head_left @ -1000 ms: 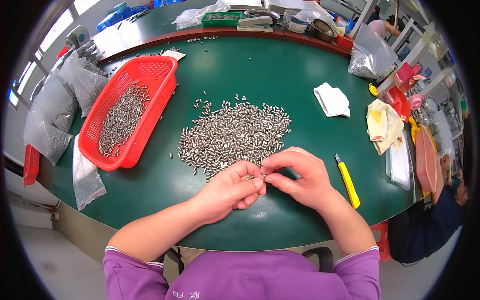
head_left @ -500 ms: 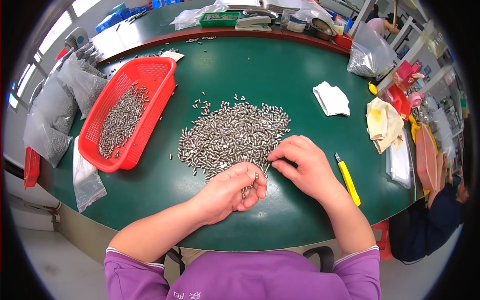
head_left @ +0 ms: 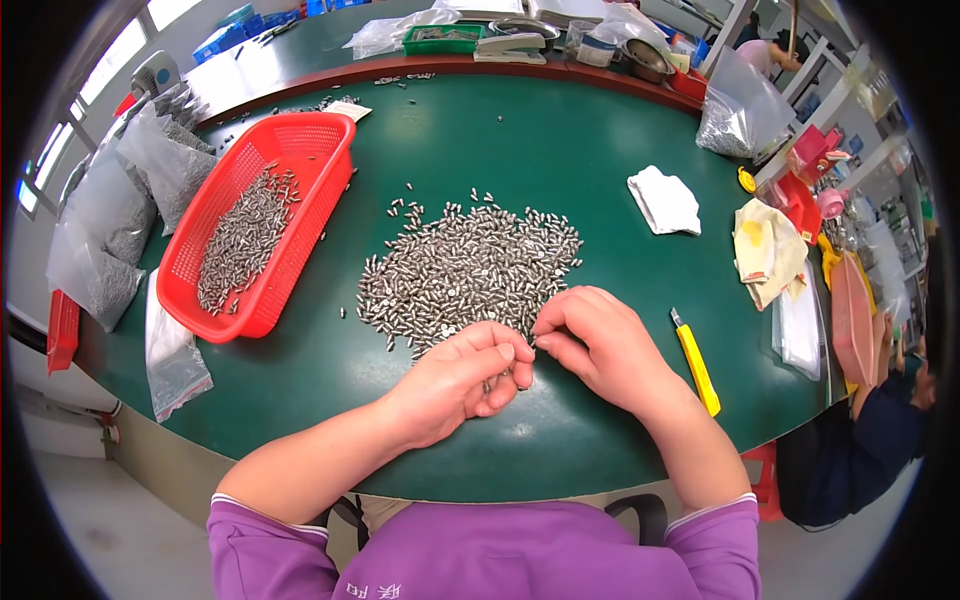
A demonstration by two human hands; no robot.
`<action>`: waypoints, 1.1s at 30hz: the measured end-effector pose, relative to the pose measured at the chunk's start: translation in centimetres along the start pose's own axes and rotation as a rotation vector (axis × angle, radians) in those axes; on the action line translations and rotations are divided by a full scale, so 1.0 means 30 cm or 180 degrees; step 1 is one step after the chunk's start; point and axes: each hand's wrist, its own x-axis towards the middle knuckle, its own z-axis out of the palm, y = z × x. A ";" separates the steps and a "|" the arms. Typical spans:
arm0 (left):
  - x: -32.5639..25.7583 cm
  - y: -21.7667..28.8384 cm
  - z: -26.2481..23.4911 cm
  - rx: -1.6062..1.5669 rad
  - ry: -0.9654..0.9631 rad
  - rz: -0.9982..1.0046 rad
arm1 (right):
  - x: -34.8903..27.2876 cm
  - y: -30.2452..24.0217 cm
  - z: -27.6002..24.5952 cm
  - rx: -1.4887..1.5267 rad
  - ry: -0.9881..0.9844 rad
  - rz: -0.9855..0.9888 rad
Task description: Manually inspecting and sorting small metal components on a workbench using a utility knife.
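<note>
A heap of small silvery metal pins [head_left: 470, 268] lies on the green table [head_left: 520, 140]. My left hand [head_left: 462, 382] is curled at the heap's near edge, with several pins held in its fingers. Touching it from the right, my right hand [head_left: 596, 340] pinches a single pin between thumb and forefinger. The two hands meet just below the heap.
A red mesh basket [head_left: 300, 150] with more pins stands to the left. Clear bags of parts [head_left: 110, 215] lie at the far left edge. A yellow utility knife [head_left: 697, 365] sits right of my right hand, with a white cloth [head_left: 664, 200] and yellowish rags [head_left: 765, 250] beyond.
My right hand reached up into the heap half a second ago and has come back to meet my left hand. The left hand stayed near the heap's edge.
</note>
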 end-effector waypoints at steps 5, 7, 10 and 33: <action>0.000 -0.001 0.003 -0.0072 0.0002 0.0021 | -0.001 -0.017 0.008 0.0217 0.0195 -0.0437; 0.000 -0.001 0.003 -0.0054 0.0006 0.0024 | 0.001 -0.024 0.005 0.0415 0.0257 -0.0367; 0.000 0.002 0.007 -0.0097 0.0008 -0.0021 | -0.003 -0.027 0.012 0.0646 0.0306 -0.0201; 0.000 -0.005 -0.004 -0.0029 -0.0090 0.0015 | -0.012 0.055 0.011 -0.0542 0.0335 0.0509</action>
